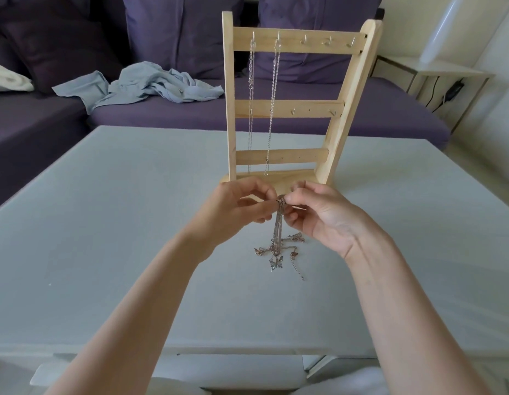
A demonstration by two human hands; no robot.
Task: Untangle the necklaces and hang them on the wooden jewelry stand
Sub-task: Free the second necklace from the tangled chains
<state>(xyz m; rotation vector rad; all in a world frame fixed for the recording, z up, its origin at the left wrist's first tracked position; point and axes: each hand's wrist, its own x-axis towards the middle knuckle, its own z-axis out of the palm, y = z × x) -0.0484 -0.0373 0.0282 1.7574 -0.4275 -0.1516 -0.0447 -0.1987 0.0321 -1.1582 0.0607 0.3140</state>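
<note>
Over the white desk, my left hand and right hand pinch the tangled butterfly necklaces before the wooden jewelry stand.

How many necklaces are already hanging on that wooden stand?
2. One silver chain hangs from the leftmost hook of the top bar of the wooden stand, and a second chain from the next hook. More lie tangled in the bunch both hands hold.

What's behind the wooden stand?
Behind the wooden stand is a purple sofa with cushions and a crumpled blue cloth. Its posts and bars hide strips of sofa.
</note>
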